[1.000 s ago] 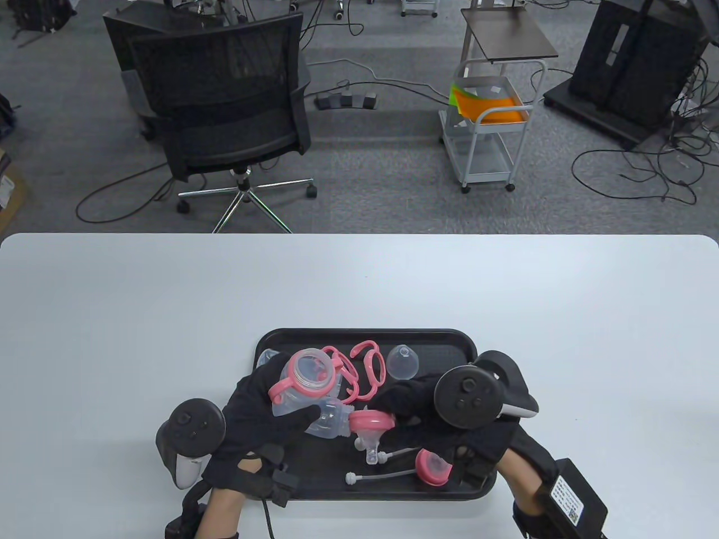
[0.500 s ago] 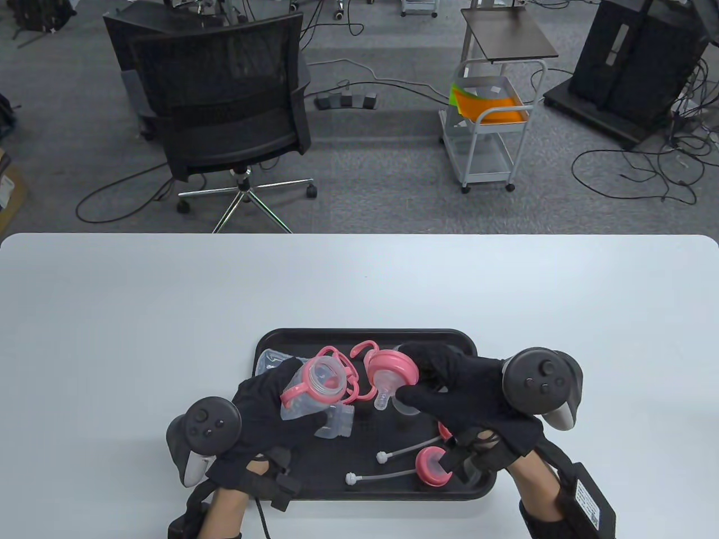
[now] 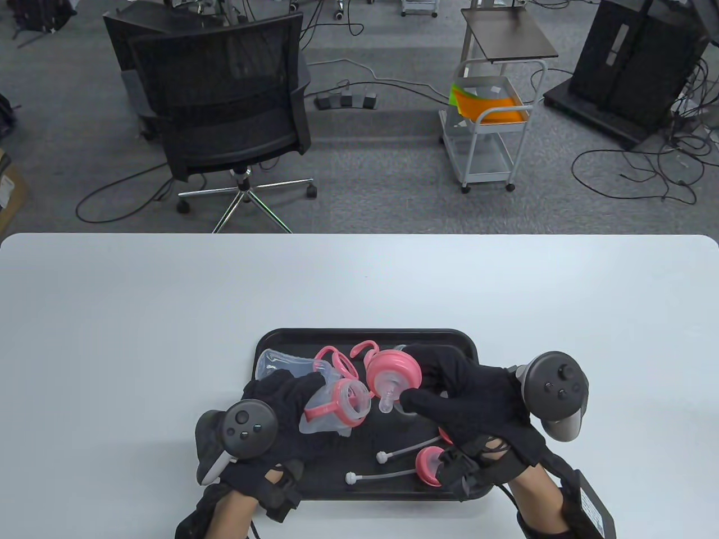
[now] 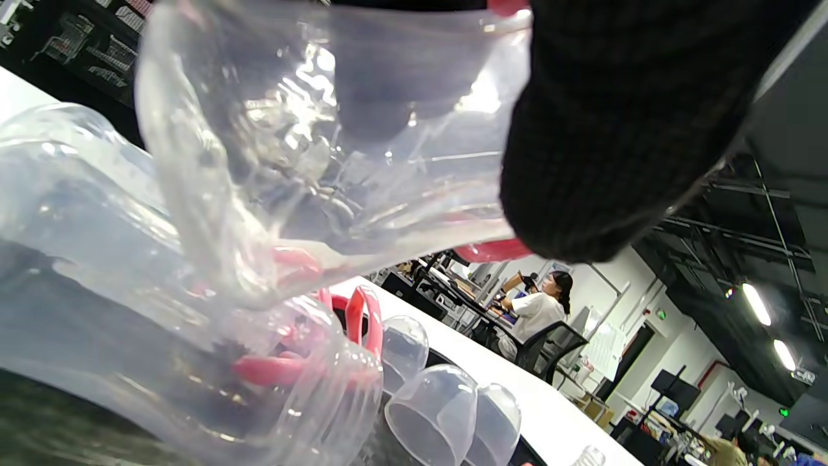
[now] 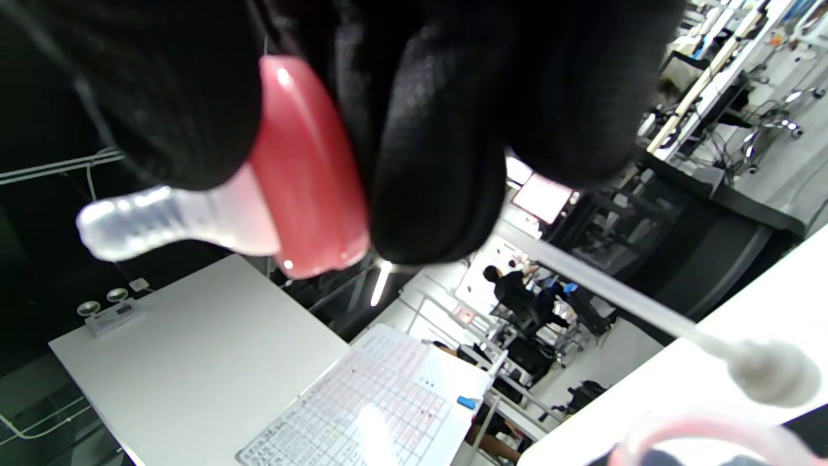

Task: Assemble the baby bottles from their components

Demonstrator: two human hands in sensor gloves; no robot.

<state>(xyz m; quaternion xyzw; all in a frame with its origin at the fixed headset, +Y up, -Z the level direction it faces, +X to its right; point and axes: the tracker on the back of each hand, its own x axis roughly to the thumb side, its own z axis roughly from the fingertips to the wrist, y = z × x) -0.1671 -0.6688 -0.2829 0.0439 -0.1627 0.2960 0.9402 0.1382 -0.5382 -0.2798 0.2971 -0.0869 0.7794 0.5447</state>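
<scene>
Table view, step: I judge I am about to cap the bottle; my left hand grips a clear bottle body with a pink handle ring at its neck, mouth turned toward my right hand, which grips a pink collar with teat just beside it.
Table view, next move: I would line the collar square to the neck, seat it, then twist.
Table view, surface: a black tray on the white surface carries loose pink handles, two straws, another pink collar.
Table view, room: grey carpet, an office chair, a small cart.
Left wrist view: my gloved fingertip presses the clear bottle wall; clear caps lie beyond.
Right wrist view: my fingers clamp the pink collar, teat pointing left.
</scene>
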